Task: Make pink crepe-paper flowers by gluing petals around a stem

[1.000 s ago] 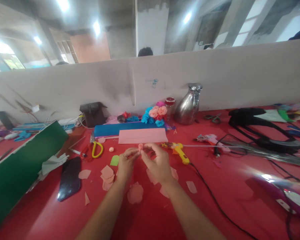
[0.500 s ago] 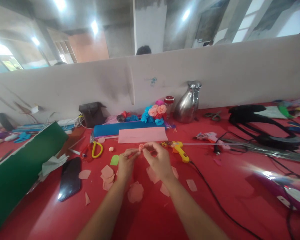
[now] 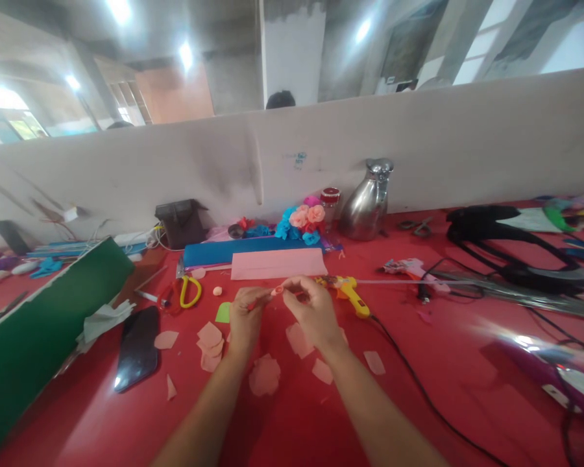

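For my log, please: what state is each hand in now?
Left hand: closed, pinching the small pink piece.
Right hand: closed, pinching the same piece.

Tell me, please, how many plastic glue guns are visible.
2: the yellow glue gun beside the right hand, the pink glue gun farther right; others may be hidden.

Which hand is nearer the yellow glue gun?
Right. The right hand is just left of the yellow glue gun; the left hand is farther left, past the right hand.
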Motion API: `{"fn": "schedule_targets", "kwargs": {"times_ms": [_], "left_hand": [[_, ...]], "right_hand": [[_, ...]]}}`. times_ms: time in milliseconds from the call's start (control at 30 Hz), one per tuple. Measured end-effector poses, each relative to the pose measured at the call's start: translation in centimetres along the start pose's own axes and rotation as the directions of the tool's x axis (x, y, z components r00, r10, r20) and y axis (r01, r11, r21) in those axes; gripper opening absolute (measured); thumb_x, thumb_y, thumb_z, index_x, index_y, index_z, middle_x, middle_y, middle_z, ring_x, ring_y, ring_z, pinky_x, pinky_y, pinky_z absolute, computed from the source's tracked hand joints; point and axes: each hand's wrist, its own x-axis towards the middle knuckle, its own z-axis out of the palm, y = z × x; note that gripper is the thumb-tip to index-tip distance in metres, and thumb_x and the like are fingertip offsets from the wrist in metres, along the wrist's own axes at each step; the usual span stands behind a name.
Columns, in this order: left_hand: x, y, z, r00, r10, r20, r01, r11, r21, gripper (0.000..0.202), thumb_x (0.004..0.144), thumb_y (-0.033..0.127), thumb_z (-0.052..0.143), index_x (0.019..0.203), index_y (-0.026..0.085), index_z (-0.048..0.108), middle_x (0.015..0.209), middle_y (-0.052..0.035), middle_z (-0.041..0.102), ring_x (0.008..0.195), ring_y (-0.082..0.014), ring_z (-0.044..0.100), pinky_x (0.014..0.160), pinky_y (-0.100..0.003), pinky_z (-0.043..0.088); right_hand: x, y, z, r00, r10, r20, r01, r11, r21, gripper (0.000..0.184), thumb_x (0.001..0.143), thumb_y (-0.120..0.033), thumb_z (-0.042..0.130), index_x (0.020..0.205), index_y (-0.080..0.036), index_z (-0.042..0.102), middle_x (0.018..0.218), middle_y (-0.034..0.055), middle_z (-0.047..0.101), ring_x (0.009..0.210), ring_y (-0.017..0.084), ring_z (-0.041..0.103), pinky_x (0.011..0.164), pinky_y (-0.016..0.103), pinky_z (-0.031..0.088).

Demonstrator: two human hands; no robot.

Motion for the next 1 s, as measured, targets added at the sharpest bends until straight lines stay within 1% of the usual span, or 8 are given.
{"fn": "schedule_targets", "kwargs": {"times_ms": [133, 267, 333, 433, 533, 600, 833, 1000], "left_hand": [[-0.13, 0.72, -0.28, 0.991, 0.134, -0.005, -0.132, 0.983, 0.131, 0.011, 0.071, 0.022, 0.066, 0.074, 0.029, 0.074, 0.078, -0.0032, 0.069, 0.081, -0.0207, 0.058, 0.077, -0.033, 0.046], [-0.09, 0.85, -0.46, 0.987, 0.160, 0.002, -0.159, 0.976, 0.148, 0.013, 0.075, 0.023, 0.063, 0.076, 0.029, 0.074, 0.081, -0.0037, 0.069, 0.084, -0.0214, 0.058, 0.077, -0.034, 0.045], [0.03, 0.75, -0.49, 0.991, 0.130, 0.020, -0.131, 0.984, 0.121, 0.011, 0.074, 0.024, 0.064, 0.076, 0.028, 0.074, 0.080, -0.0034, 0.069, 0.082, -0.0206, 0.058, 0.076, -0.032, 0.045], [0.24, 0.66, -0.43, 0.997, 0.011, 0.081, -0.016, 0.998, 0.063, 0.008, 0.072, 0.023, 0.065, 0.074, 0.025, 0.073, 0.079, -0.0029, 0.069, 0.079, -0.0188, 0.059, 0.075, -0.030, 0.044], [0.33, 0.72, -0.32, 0.983, -0.107, 0.151, 0.111, 0.994, -0.015, 0.010, 0.072, 0.025, 0.064, 0.076, 0.020, 0.072, 0.079, -0.0035, 0.069, 0.079, -0.0179, 0.059, 0.077, -0.029, 0.043], [0.30, 0.80, -0.27, 0.968, -0.150, 0.200, 0.166, 0.984, -0.070, 0.013, 0.073, 0.026, 0.064, 0.080, 0.018, 0.072, 0.080, -0.0041, 0.069, 0.080, -0.0175, 0.059, 0.077, -0.028, 0.043], [0.10, 0.84, -0.22, 0.948, -0.206, 0.241, 0.249, 0.955, -0.162, 0.015, 0.072, 0.027, 0.065, 0.080, 0.016, 0.070, 0.075, -0.0038, 0.067, 0.075, -0.0154, 0.057, 0.074, -0.026, 0.043], [0.13, 0.64, -0.16, 0.949, -0.208, 0.236, 0.253, 0.951, -0.180, 0.016, 0.070, 0.028, 0.067, 0.080, 0.016, 0.071, 0.077, -0.0039, 0.068, 0.076, -0.0155, 0.057, 0.075, -0.027, 0.042]], "right_hand": [[0.05, 0.14, -0.07, 1.000, -0.014, 0.028, 0.013, 1.000, 0.019, 0.008, 0.076, -0.021, 0.055, 0.077, -0.020, 0.062, 0.080, 0.0042, 0.069, 0.077, 0.019, 0.062, 0.070, 0.031, 0.046], [0.06, 0.04, -0.12, 0.999, -0.025, 0.047, 0.023, 0.999, 0.047, 0.008, 0.077, -0.022, 0.054, 0.078, -0.020, 0.062, 0.080, 0.0041, 0.068, 0.076, 0.018, 0.061, 0.072, 0.031, 0.046], [0.06, -0.04, -0.13, 0.998, -0.028, 0.054, 0.024, 0.997, 0.068, 0.008, 0.077, -0.022, 0.054, 0.078, -0.020, 0.062, 0.082, 0.0044, 0.069, 0.076, 0.018, 0.062, 0.072, 0.032, 0.047], [0.10, -0.14, -0.16, 0.998, -0.015, 0.059, 0.009, 0.994, 0.107, 0.008, 0.077, -0.022, 0.054, 0.078, -0.020, 0.062, 0.084, 0.0049, 0.069, 0.080, 0.019, 0.062, 0.074, 0.032, 0.047], [0.25, -0.13, -0.22, 0.998, 0.026, 0.060, -0.036, 0.986, 0.163, 0.007, 0.075, -0.022, 0.055, 0.076, -0.020, 0.062, 0.083, 0.0038, 0.069, 0.081, 0.019, 0.062, 0.075, 0.031, 0.047], [0.39, -0.06, -0.27, 0.995, 0.066, 0.079, -0.082, 0.972, 0.221, 0.006, 0.074, -0.021, 0.055, 0.074, -0.020, 0.062, 0.082, 0.0029, 0.069, 0.082, 0.018, 0.062, 0.076, 0.031, 0.046], [0.72, 0.05, -0.56, 0.964, 0.208, 0.168, -0.253, 0.911, 0.327, 0.006, 0.071, -0.023, 0.057, 0.071, -0.021, 0.063, 0.077, 0.0006, 0.069, 0.075, 0.016, 0.059, 0.070, 0.028, 0.044], [0.66, -0.09, -0.63, 0.969, 0.195, 0.150, -0.235, 0.912, 0.337, 0.004, 0.071, -0.024, 0.058, 0.071, -0.021, 0.062, 0.076, -0.0003, 0.068, 0.074, 0.015, 0.059, 0.070, 0.028, 0.043]]}}
